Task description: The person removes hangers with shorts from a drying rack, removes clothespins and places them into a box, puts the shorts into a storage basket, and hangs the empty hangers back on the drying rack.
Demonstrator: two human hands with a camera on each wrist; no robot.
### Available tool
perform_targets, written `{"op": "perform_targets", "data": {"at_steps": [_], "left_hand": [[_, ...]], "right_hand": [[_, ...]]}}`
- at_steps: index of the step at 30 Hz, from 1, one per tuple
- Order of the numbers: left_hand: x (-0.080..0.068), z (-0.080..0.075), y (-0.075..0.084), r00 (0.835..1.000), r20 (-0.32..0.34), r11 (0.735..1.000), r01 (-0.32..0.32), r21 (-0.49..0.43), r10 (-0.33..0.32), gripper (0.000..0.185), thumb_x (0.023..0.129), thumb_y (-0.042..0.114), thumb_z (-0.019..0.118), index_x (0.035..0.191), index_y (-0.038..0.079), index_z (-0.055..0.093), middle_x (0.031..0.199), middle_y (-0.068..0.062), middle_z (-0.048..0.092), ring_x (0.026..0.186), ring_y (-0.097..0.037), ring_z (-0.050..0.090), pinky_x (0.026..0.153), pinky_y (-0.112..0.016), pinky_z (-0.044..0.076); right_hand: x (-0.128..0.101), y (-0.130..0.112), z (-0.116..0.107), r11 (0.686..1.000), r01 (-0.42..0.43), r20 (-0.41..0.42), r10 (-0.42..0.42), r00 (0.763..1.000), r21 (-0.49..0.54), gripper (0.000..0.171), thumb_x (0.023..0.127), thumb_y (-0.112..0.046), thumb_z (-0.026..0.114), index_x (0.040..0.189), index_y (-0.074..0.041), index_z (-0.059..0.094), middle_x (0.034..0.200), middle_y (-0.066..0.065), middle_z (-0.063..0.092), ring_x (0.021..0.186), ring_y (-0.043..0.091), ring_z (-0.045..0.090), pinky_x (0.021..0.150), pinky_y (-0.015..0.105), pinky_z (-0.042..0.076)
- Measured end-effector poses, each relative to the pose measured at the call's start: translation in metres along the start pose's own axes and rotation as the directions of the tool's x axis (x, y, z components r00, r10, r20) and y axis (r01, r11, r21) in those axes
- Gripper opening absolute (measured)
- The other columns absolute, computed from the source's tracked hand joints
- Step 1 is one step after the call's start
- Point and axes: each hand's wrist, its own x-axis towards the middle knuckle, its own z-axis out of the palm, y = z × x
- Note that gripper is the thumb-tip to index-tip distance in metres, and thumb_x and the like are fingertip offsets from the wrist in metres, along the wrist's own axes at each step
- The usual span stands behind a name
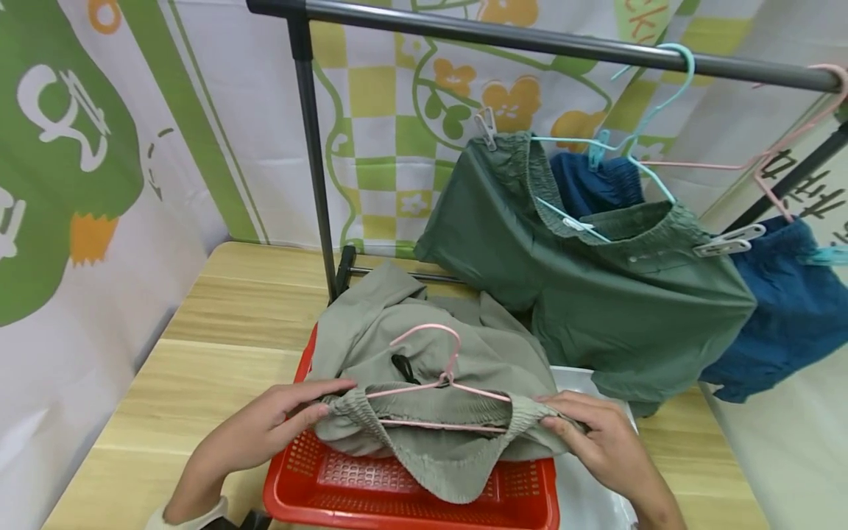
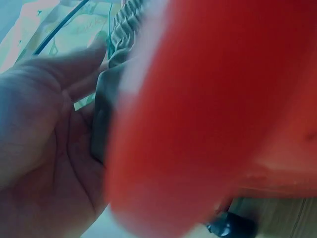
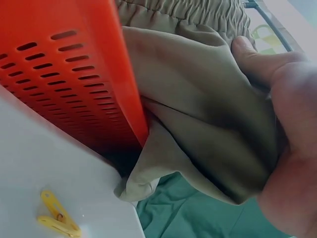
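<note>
Grey-green elastic-waist pants (image 1: 437, 331) lie bunched over a red basket (image 1: 291, 493), their waistband (image 1: 457, 471) spread towards me. A pink hanger (image 1: 445, 379) sits with its lower bar inside the waistband and its hook standing up. At the waistband's left end, my left hand (image 1: 258, 427) pinches the fabric between thumb and fingers. My right hand (image 1: 599, 434) grips the opposite end, thumb on the near side. In the right wrist view, folds of the pants (image 3: 198, 84) hang beside the basket wall (image 3: 69, 59). The basket rim (image 2: 188, 109) blocks much of the left wrist view.
Behind the basket stands a black rack (image 1: 464, 29). Green shorts (image 1: 596, 294) hang from it on a blue hanger (image 1: 662, 110), held by clothespins (image 1: 729, 241). Blue shorts (image 1: 788, 294) hang farther right. A yellow clothespin (image 3: 59, 215) lies on a white tray (image 3: 29, 163).
</note>
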Motion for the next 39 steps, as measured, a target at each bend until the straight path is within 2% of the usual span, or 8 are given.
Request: {"op": "perform_targets", "data": {"at_steps": [4, 8, 13, 17, 19, 25, 32, 39], "left_hand": [[0.002, -0.001, 0.000, 1.000, -0.001, 1.000, -0.013, -0.002, 0.013, 0.037, 0.107, 0.005, 0.055, 0.142, 0.013, 0.063, 0.125, 0.006, 0.068, 0.109, -0.012, 0.063, 0.095, -0.024, 0.051], [0.002, -0.002, -0.003, 1.000, 0.014, 1.000, -0.011, -0.003, 0.011, 0.033, 0.107, 0.006, 0.055, 0.138, 0.012, 0.066, 0.122, 0.004, 0.069, 0.102, -0.012, 0.065, 0.091, -0.026, 0.053], [-0.001, -0.001, -0.007, 0.999, 0.035, 1.000, -0.003, -0.024, 0.003, 0.033, 0.107, 0.007, 0.057, 0.138, 0.010, 0.066, 0.108, 0.009, 0.069, 0.090, -0.009, 0.062, 0.080, -0.024, 0.053], [0.000, 0.001, -0.011, 0.999, 0.028, 0.999, -0.035, -0.041, 0.036, 0.031, 0.106, 0.003, 0.056, 0.135, 0.007, 0.067, 0.108, 0.007, 0.071, 0.092, -0.008, 0.065, 0.081, -0.024, 0.054], [0.001, 0.003, -0.013, 0.998, 0.012, 0.998, -0.061, -0.034, 0.061, 0.031, 0.106, 0.000, 0.054, 0.133, 0.006, 0.068, 0.119, 0.002, 0.072, 0.099, -0.010, 0.068, 0.087, -0.025, 0.055], [0.000, 0.006, -0.016, 0.997, -0.015, 0.995, -0.076, -0.069, 0.075, 0.035, 0.106, -0.004, 0.050, 0.136, 0.006, 0.067, 0.129, -0.002, 0.069, 0.114, -0.015, 0.067, 0.098, -0.024, 0.050], [-0.004, 0.004, -0.017, 0.993, -0.057, 0.986, -0.109, -0.124, 0.103, 0.040, 0.104, -0.010, 0.049, 0.138, 0.004, 0.065, 0.132, -0.006, 0.068, 0.117, -0.016, 0.066, 0.099, -0.024, 0.049], [-0.017, -0.002, -0.020, 0.990, -0.137, 0.992, -0.057, -0.115, 0.041, 0.038, 0.104, -0.011, 0.048, 0.135, 0.001, 0.067, 0.130, -0.007, 0.069, 0.119, -0.015, 0.065, 0.098, -0.024, 0.050]], "right_hand": [[0.000, 0.004, 0.001, 0.999, 0.047, -0.057, -0.048, 0.997, -0.006, 0.044, 0.079, 0.019, 0.076, 0.114, -0.009, 0.078, 0.107, 0.003, 0.075, 0.095, 0.014, 0.071, 0.086, 0.018, 0.053], [-0.002, 0.010, 0.001, 0.994, 0.107, -0.103, -0.109, 0.989, -0.020, 0.042, 0.078, 0.018, 0.077, 0.112, -0.006, 0.079, 0.107, 0.006, 0.075, 0.092, 0.015, 0.071, 0.084, 0.017, 0.053], [-0.002, 0.012, -0.001, 0.994, 0.107, -0.113, -0.105, 0.988, 0.012, 0.041, 0.079, 0.021, 0.074, 0.111, -0.004, 0.079, 0.101, 0.005, 0.075, 0.082, 0.013, 0.067, 0.072, 0.018, 0.052], [-0.002, 0.013, -0.003, 0.994, 0.105, -0.118, -0.101, 0.988, 0.032, 0.045, 0.076, 0.025, 0.073, 0.110, -0.003, 0.078, 0.096, 0.003, 0.073, 0.075, 0.010, 0.062, 0.064, 0.021, 0.049], [-0.002, 0.013, -0.005, 0.995, 0.094, -0.118, -0.089, 0.989, 0.032, 0.045, 0.075, 0.026, 0.073, 0.109, -0.004, 0.079, 0.095, 0.003, 0.073, 0.075, 0.010, 0.062, 0.063, 0.021, 0.049], [-0.004, 0.014, -0.011, 0.998, 0.060, -0.138, -0.056, 0.989, 0.019, 0.044, 0.076, 0.027, 0.072, 0.106, -0.004, 0.079, 0.095, 0.003, 0.073, 0.074, 0.010, 0.063, 0.064, 0.021, 0.049], [-0.005, 0.021, -0.023, 0.995, 0.097, -0.147, -0.094, 0.985, 0.015, 0.038, 0.076, 0.025, 0.072, 0.105, 0.000, 0.079, 0.098, 0.007, 0.075, 0.080, 0.012, 0.068, 0.072, 0.018, 0.052], [-0.014, 0.031, -0.040, 0.986, 0.120, -0.207, -0.094, 0.974, 0.118, 0.024, 0.085, 0.022, 0.068, 0.101, 0.006, 0.077, 0.099, 0.012, 0.074, 0.085, 0.010, 0.068, 0.075, 0.016, 0.052]]}}
